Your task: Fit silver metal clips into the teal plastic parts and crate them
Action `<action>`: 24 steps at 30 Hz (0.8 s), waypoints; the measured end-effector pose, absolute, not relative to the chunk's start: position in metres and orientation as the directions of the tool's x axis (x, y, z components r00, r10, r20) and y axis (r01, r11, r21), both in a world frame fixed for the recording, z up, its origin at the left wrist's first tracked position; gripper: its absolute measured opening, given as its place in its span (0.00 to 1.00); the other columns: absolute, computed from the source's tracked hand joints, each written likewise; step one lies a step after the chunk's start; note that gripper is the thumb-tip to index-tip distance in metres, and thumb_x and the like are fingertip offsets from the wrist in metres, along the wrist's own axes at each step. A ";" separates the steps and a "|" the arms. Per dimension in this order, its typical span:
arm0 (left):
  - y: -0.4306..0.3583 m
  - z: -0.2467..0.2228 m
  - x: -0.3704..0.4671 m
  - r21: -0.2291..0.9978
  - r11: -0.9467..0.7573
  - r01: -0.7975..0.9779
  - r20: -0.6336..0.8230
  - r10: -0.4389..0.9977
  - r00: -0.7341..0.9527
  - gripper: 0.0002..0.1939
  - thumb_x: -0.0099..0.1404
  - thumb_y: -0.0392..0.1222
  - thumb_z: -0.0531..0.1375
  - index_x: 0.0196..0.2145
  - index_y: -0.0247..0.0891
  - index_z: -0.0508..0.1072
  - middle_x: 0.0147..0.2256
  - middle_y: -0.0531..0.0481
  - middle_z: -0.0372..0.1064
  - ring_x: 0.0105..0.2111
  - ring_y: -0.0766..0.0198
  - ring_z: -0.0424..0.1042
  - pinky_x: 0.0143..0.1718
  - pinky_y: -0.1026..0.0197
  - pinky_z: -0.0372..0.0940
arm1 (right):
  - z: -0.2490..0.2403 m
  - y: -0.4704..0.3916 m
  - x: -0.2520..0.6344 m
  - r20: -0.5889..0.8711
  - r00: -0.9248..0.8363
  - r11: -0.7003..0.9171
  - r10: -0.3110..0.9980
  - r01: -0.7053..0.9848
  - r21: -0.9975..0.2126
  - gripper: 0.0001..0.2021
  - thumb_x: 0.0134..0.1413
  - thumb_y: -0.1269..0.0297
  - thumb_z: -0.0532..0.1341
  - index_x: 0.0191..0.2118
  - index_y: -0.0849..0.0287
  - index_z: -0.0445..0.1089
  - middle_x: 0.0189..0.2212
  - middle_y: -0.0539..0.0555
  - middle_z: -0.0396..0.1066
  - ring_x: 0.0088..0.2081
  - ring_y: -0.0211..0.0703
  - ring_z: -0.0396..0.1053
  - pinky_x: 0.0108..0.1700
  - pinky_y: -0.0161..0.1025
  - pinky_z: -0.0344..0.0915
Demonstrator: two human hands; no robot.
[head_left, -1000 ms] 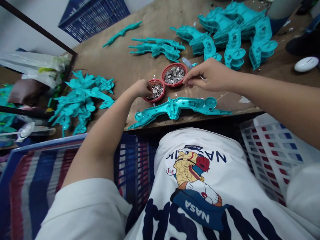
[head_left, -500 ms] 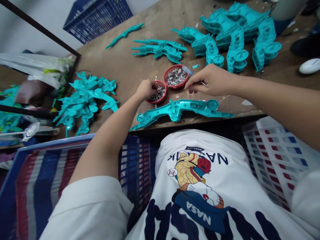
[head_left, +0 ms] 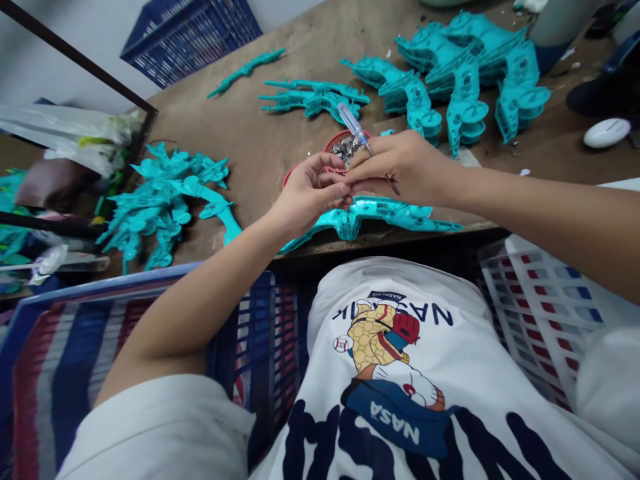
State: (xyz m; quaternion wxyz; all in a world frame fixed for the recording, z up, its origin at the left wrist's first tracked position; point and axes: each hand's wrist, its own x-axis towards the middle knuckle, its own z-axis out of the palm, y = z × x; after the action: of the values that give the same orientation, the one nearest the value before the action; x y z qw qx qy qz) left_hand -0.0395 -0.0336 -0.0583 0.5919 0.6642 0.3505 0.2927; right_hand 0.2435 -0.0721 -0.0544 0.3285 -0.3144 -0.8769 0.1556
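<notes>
My right hand (head_left: 400, 170) is closed on a screwdriver (head_left: 351, 123) with a clear handle, its thin shaft running under the fingers. Fingertips touching it, my left hand (head_left: 310, 193) pinches something I cannot make out. Both hands are above a turquoise plastic part (head_left: 350, 225) lying along the table's front edge. Behind them, a red basket (head_left: 332, 141) of small metal pieces is partly covered by the hands. Only a bit of rim shows of a second red basket (head_left: 287, 176), beside my left hand.
Turquoise parts are piled on the left (head_left: 160, 200), at the centre back (head_left: 315, 100) and at the right back (head_left: 470, 73). A blue crate (head_left: 190, 37) is beyond the table (head_left: 240, 140). A white oval object (head_left: 607, 133) lies far right. Crates flank my lap.
My left hand has come out of the smaller red basket and moved right to meet my right hand. The screwdriver now points up from my right hand, which has shifted slightly left.
</notes>
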 end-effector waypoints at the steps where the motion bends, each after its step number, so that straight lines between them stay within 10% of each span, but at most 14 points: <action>1: -0.037 -0.059 -0.038 0.992 -0.051 0.112 -0.026 0.803 0.595 0.29 0.71 0.49 0.85 0.56 0.47 0.73 0.40 0.54 0.84 0.39 0.56 0.91 0.48 0.50 0.90 | -0.052 -0.074 0.244 0.474 -0.609 0.768 0.636 0.438 -0.467 0.23 0.95 0.47 0.61 0.65 0.50 0.93 0.64 0.60 0.90 0.63 0.54 0.86 0.67 0.49 0.78; 7: -0.029 -0.076 -0.036 0.928 -0.289 0.236 0.075 0.763 0.642 0.24 0.78 0.60 0.81 0.54 0.47 0.76 0.43 0.49 0.83 0.47 0.49 0.91 0.52 0.44 0.86 | -0.057 -0.058 0.261 0.341 -0.657 0.730 0.672 0.509 -0.456 0.27 0.92 0.43 0.59 0.60 0.52 0.94 0.59 0.60 0.91 0.60 0.57 0.86 0.64 0.53 0.79; 15: -0.037 -0.112 -0.029 0.347 -0.812 0.469 0.056 0.517 0.854 0.33 0.80 0.57 0.70 0.74 0.36 0.79 0.77 0.27 0.79 0.80 0.28 0.75 0.83 0.29 0.68 | -0.103 -0.022 0.285 0.078 -0.795 0.712 0.601 0.489 -0.504 0.24 0.90 0.47 0.60 0.57 0.54 0.93 0.56 0.62 0.90 0.55 0.53 0.84 0.62 0.52 0.78; 24: -0.043 -0.121 -0.024 0.360 -0.778 0.515 -0.022 0.545 0.838 0.36 0.80 0.50 0.65 0.80 0.38 0.75 0.78 0.31 0.79 0.81 0.31 0.76 0.85 0.29 0.63 | -0.099 -0.030 0.280 -0.042 -0.762 0.657 0.647 0.584 -0.476 0.17 0.88 0.57 0.65 0.60 0.52 0.93 0.63 0.63 0.89 0.57 0.55 0.84 0.65 0.53 0.76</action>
State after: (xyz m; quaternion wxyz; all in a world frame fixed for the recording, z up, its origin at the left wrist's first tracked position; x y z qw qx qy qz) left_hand -0.0237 -0.0429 -0.1211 0.1785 0.9419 0.2813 0.0418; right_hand 0.2803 -0.0302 -0.0991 0.0657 -0.3388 -0.9080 0.2376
